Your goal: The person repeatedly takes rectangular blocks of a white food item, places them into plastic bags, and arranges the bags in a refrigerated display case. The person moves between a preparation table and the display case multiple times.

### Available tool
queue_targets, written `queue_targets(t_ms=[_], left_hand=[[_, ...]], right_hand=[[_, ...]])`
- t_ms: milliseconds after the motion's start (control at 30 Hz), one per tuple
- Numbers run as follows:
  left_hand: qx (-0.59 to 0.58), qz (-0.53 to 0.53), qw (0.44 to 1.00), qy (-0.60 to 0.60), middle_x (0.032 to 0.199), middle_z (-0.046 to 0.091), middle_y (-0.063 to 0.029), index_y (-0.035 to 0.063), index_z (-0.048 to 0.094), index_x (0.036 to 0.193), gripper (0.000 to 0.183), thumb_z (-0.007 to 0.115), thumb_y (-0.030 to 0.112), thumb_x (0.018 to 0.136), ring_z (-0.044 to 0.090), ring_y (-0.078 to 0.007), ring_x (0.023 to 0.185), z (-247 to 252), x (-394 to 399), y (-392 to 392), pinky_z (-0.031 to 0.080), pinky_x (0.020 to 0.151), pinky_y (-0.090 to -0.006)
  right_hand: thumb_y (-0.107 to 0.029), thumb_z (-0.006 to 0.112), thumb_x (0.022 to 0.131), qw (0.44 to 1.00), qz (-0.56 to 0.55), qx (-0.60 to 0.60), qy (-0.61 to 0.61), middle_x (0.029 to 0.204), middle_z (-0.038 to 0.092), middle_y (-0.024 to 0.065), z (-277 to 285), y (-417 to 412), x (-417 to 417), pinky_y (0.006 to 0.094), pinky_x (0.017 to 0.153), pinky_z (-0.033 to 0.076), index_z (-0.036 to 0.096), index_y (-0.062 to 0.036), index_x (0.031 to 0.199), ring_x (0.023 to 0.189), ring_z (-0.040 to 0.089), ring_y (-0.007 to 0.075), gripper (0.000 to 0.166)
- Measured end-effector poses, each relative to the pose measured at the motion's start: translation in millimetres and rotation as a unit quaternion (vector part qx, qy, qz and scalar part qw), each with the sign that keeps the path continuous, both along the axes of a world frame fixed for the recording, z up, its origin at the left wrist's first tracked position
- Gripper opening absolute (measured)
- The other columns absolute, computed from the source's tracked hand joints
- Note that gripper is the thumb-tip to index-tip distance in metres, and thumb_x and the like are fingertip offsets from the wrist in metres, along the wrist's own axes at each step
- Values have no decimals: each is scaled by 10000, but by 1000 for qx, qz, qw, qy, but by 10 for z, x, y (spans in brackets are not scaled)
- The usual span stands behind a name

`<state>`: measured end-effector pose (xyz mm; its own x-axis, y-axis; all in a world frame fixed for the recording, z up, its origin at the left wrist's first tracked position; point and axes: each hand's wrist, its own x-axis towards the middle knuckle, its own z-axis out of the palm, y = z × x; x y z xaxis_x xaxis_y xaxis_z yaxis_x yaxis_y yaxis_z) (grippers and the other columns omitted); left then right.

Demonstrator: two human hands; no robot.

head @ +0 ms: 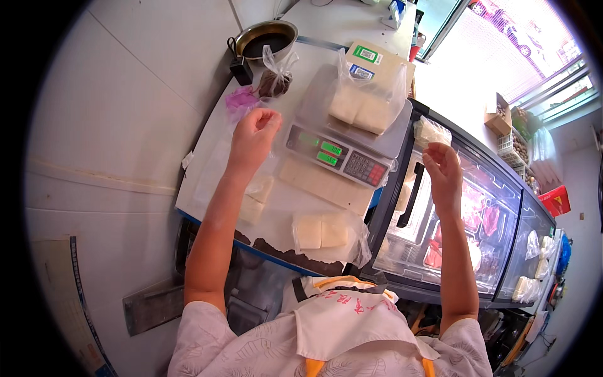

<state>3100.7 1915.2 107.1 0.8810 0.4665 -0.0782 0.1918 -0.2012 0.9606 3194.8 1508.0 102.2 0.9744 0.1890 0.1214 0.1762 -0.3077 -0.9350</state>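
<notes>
My left hand [256,129] hovers over the white table, thumb and fingers drawn together, with nothing visible in them. Close by lies a pink plastic bag [241,100]. To the right is a digital pricing scale [337,158] with lit green displays. On its metal pan sits a clear plastic bag of pale, tofu-like blocks [360,108]. My right hand [443,172] is above the glass-topped display case [471,188], its fingers loosely bent and apart, without anything visible in them. Just beyond its fingertips rests a bagged pale block [431,132].
Two pale blocks in a clear bag [322,231] lie near the table's front edge. More blocks [256,200] lie to the left. At the back stand a metal bowl [268,40] of dark contents, a knotted bag [275,82] and a black adapter [241,70]. A cardboard box [497,115] stands far right.
</notes>
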Motion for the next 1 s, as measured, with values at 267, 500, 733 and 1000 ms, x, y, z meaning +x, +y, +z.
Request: queue_targets(t_ms=[267,500,733,1000], left_hand=[[26,-13,1000,-6,1047,742,-41,18,713,1167,254,708,245,1052,697,-114,977,-70,-66,-55,558,891,-293],[210,20,969,-131,1019,740,-82,-14,705,1086,455,822,399,935,695,-183,947,143,653,-562,549,886,-382],[65,6,988,-137,768,714,-81,-19,700,839,341,758,311,907,681,-176,735,216,1656,-712,533,757,-346],[-101,-87,987,-92,698,601,25,-2,707,959,218,665,202,1025,558,-59,656,163,1170,-659,451,684,-222]], right_hand=[[-58,684,1032,999,14,-31,0,1137,744,79,123,118,-169,313,964,559,680,-33,1242,1069,723,172,212],[-14,631,1041,974,73,-99,-193,1073,758,145,538,805,49,353,888,568,690,1,1170,996,753,293,143],[111,556,876,913,183,-267,-250,1101,753,248,430,1515,1196,486,917,576,737,14,1113,1064,730,436,313],[56,596,838,815,279,-486,-147,1068,752,296,48,1630,1636,483,946,592,773,50,1017,1073,732,448,252]])
